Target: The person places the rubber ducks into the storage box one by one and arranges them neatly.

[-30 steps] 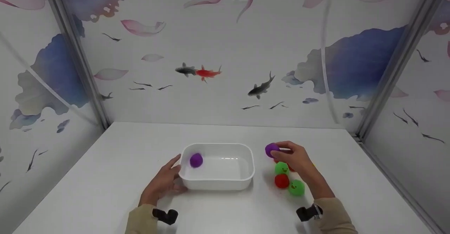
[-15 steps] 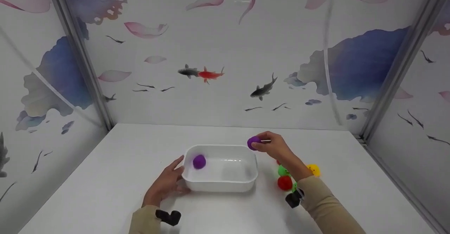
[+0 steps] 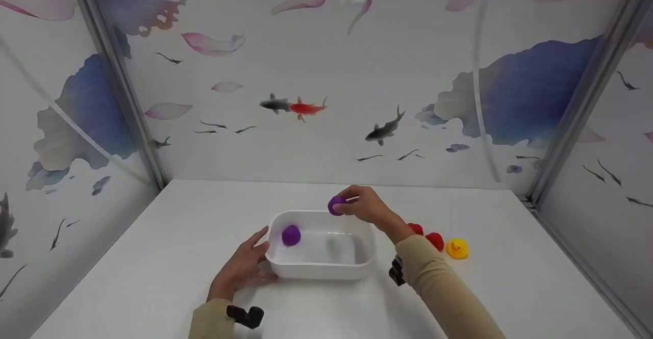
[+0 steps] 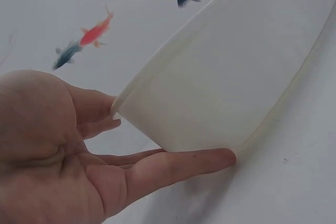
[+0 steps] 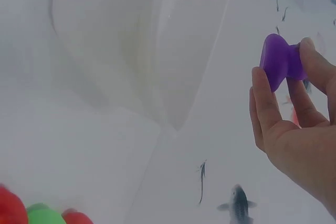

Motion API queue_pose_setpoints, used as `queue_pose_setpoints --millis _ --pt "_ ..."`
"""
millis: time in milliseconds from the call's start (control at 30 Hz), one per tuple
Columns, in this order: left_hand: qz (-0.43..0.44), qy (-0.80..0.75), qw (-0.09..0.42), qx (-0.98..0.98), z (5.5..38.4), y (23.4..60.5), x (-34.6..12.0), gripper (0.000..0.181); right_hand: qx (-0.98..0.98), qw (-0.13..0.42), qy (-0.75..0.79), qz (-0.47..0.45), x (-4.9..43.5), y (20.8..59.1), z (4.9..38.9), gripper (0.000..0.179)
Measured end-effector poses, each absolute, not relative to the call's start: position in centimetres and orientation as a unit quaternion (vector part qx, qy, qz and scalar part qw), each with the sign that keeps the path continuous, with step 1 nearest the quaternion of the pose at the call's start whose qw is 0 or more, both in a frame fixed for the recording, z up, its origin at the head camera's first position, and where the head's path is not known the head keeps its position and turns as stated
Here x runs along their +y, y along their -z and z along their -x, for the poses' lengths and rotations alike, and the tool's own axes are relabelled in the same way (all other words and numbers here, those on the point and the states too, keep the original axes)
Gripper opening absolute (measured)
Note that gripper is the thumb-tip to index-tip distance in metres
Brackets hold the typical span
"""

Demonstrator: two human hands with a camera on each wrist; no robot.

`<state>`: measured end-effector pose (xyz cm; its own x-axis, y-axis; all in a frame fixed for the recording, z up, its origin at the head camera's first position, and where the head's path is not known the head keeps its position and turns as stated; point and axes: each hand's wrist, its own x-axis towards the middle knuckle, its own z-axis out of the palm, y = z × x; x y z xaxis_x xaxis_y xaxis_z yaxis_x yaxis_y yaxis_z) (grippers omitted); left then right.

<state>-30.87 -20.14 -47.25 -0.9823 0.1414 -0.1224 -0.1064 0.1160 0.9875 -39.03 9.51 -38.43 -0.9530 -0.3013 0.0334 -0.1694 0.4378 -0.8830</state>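
A white rectangular plastic tub [image 3: 321, 271] stands mid-table. My left hand [image 3: 241, 266] holds its left end, fingertips at the rim and one long digit along the side wall, as the left wrist view shows. Above the tub's back rim, my right hand [image 3: 368, 207] pinches a purple toy duck [image 3: 335, 205] between thumb and fingers. In the right wrist view this duck [image 5: 281, 62] shows a two-lobed shape, clear of the tub. Another purple toy [image 3: 291, 235] lies inside the tub at the left.
Right of the tub sit a yellow rubber duck [image 3: 457, 249] and red toys [image 3: 434, 241], partly behind my right sleeve. A green toy [image 5: 45, 214] shows in the right wrist view. A printed wall panel [image 3: 326, 145] borders the table's back.
My right hand has carried the purple duck leftward from beside the toy pile to above the tub's back rim. The left hand has stayed on the tub.
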Motion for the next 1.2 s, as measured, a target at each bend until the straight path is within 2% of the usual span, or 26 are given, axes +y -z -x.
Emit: queue_pose_setpoints --millis 533,933,1200 --pt "-0.005 -0.657 0.087 0.749 31.0 47.4 -19.9 0.057 0.836 0.054 0.537 0.102 4.1 40.5 38.9 0.026" --pt "-0.007 -0.676 0.088 0.732 30.8 47.3 -20.1 0.056 0.837 0.068 0.534 0.098 2.9 42.3 38.7 0.027" --pt "-0.008 -0.684 0.092 0.723 30.8 47.4 -20.1 0.056 0.841 0.055 0.531 0.091 2.1 43.8 38.7 0.026"
